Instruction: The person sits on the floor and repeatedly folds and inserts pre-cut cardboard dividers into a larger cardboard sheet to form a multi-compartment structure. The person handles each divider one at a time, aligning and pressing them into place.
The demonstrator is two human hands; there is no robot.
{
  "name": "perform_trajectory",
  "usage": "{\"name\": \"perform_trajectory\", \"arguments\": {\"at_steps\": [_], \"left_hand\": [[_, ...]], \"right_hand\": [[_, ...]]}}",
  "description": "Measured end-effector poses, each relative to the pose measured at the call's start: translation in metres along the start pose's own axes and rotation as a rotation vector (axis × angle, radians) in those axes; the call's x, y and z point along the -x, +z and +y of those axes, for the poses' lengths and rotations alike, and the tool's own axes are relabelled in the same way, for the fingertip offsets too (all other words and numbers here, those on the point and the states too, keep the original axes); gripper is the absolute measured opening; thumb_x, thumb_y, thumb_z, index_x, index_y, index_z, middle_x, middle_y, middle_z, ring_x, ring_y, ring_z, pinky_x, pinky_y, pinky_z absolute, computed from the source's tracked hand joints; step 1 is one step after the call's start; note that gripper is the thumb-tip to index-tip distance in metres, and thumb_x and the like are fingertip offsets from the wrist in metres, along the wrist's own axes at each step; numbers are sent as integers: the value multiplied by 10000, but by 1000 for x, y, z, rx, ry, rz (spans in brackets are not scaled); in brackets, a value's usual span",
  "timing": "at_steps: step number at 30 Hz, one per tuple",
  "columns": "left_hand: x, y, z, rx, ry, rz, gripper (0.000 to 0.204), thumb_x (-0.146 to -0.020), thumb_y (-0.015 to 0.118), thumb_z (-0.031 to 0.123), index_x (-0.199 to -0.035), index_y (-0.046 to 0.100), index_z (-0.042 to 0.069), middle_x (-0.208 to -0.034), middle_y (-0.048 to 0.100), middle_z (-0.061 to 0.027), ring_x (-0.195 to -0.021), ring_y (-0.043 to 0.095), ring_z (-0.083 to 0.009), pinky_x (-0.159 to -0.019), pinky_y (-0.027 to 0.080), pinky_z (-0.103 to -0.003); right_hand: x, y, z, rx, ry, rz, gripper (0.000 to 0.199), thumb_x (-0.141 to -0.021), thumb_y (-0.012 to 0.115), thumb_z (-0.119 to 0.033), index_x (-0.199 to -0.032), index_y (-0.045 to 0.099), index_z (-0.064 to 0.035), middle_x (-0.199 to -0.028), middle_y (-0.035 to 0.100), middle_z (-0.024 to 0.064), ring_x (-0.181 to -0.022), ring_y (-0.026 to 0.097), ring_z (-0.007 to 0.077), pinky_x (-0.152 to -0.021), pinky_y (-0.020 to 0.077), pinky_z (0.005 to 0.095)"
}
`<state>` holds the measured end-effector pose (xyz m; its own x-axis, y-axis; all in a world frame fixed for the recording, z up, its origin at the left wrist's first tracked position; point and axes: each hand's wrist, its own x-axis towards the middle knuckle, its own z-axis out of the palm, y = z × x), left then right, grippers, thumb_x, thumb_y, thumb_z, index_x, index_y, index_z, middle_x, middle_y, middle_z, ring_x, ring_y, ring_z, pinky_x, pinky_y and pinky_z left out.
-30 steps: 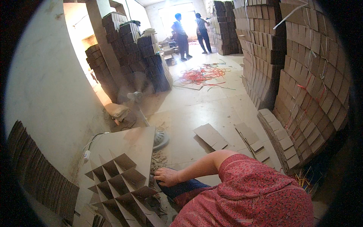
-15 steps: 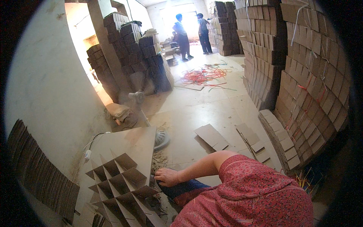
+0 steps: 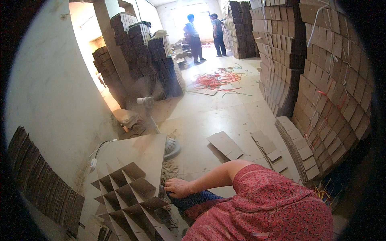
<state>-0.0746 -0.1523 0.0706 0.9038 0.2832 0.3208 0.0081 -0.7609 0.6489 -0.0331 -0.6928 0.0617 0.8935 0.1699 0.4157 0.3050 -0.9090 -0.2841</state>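
Observation:
My right hand [image 3: 177, 188] rests on my knee, on dark blue cloth [image 3: 201, 201]. Its fingers lie loosely over the knee, apart and holding nothing. Left of it, a grid of slotted brown cardboard dividers [image 3: 130, 197] stands on a pale board tabletop [image 3: 140, 150], its strips crossed into open cells. The lower part of the grid runs towards the bottom of the view. My left hand is outside the picture.
A long row of cardboard strips [image 3: 44, 184] leans by the left wall. Beyond the tabletop stands a fan [image 3: 146, 102]. Tall cardboard stacks [image 3: 329, 80] rise at right; flat pieces [image 3: 225, 145] and red straps [image 3: 217, 80] lie on the floor. Two people [image 3: 194, 40] stand far back.
The fan's head has turned somewhat. At the back, the person on the right has shifted their stance slightly. My right hand has stayed on the knee, and the divider grid has not moved.

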Motion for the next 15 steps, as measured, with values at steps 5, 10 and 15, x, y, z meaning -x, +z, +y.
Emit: {"name": "perform_trajectory", "arguments": {"at_steps": [5,10,15], "left_hand": [[-2,4,-14,-45,52,33,270,-855,564,113,-1056,632,-54,-958,656,-224,-853,619,-348,-748,503,-404],[1,1,-1,-43,46,33,270,-849,572,116,-1051,636,-52,-938,657,-225,-837,619,-352,-742,502,-406],[1,-2,5,-41,49,33,270,-842,581,118,-1046,641,-49,-919,658,-226,-821,619,-355,-736,501,-408]], "right_hand": [[-2,-6,-4,0,10,-30,354,-751,636,-214,-1036,575,-12,-1007,543,155,-1009,505,326,-879,416,422],[0,-1,-1,15,-18,23,338,-756,633,-234,-1012,577,-21,-995,536,149,-994,502,321,-864,416,423],[1,8,3,12,-61,109,284,-767,625,-266,-927,589,-34,-950,523,137,-957,494,310,-828,417,421]]}}
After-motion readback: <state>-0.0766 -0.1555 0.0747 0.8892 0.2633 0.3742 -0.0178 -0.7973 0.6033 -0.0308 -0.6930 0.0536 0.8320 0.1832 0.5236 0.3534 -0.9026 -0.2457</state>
